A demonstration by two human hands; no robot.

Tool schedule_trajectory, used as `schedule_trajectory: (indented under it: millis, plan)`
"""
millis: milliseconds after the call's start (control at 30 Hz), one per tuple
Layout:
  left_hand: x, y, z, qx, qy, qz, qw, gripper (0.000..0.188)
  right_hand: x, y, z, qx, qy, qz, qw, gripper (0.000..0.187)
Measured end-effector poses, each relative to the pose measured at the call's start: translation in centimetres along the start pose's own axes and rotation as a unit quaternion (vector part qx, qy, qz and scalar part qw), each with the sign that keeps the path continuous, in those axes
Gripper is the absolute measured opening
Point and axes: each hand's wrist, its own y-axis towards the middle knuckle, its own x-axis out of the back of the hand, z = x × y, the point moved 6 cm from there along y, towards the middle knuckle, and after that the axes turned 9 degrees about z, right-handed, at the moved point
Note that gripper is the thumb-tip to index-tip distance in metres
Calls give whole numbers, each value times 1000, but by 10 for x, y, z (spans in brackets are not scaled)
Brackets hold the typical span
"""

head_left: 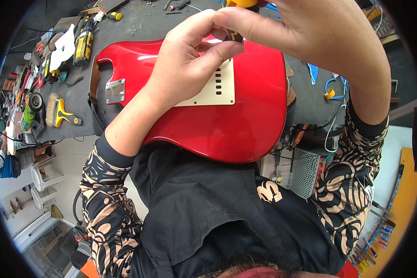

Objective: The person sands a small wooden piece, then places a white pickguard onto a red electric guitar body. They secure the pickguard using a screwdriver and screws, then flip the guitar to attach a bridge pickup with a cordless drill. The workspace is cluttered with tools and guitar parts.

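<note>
A red electric guitar body (217, 132) lies back side up on the bench in front of me. A cream cover plate (211, 97) with a row of dark slots is on its back, and a metal neck plate (115, 91) shows at its left. Over the cover plate's far part, my left hand (190, 60) closes its thumb and fingers round the lower end of a yellow-and-black screwdriver (241, 3). My right hand (282, 28) grips the handle from above, at the top edge of the view. The tip is hidden behind my left fingers.
A yellow-and-black power drill (83, 46), a yellow-handled brush (62, 114) and a green tool (28, 116) lie among clutter at the left. Loose screws (136, 30) are scattered beyond the guitar. Blue tubing (331, 88) and cables are at the right. A perforated metal box (303, 173) stands below the bench.
</note>
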Motion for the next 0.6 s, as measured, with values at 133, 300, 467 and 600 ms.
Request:
schedule_trajectory:
  millis: [133,300,467,600]
  plan:
    - [3,-3,-1,22,24,21,999,24,7,21,-5,-109,55,122,985,38]
    - [16,4,-9,-32,-130,-58,989,22,-7,-13,-22,-29,29,-111,993,47]
    - [88,-15,-63,-46,-296,-125,946,24,-68,-5,-36,-106,263,-49,958,36]
    - [124,-78,-52,111,-282,-213,929,39,-125,3,32,-21,225,-3,974,75]
